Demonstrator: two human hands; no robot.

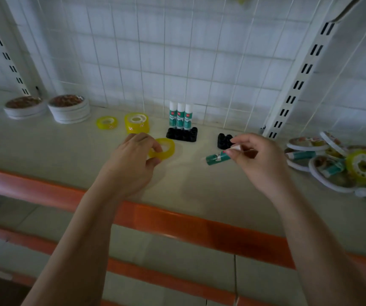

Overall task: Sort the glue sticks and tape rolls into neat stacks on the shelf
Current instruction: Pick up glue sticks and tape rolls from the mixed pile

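Note:
My left hand (133, 160) pinches a yellow tape roll (165, 147) just above the shelf (67, 151). My right hand (259, 157) holds a teal and white glue stick (217, 157) by its white end, lying nearly level. Three glue sticks (180, 115) stand upright in a black holder (182, 134) at the back. A second black holder (224, 141) stands just behind my right fingers. A stack of yellow tape rolls (137, 122) and a single yellow roll (107, 123) sit left of the standing sticks.
Two stacks of white-rimmed round discs (69, 109) stand at the back left. A mixed pile of discs, glue sticks and a yellow roll (341, 164) lies at the right. An orange lip (177, 219) runs along the shelf's front. Wire grid backing (177, 51) stands behind.

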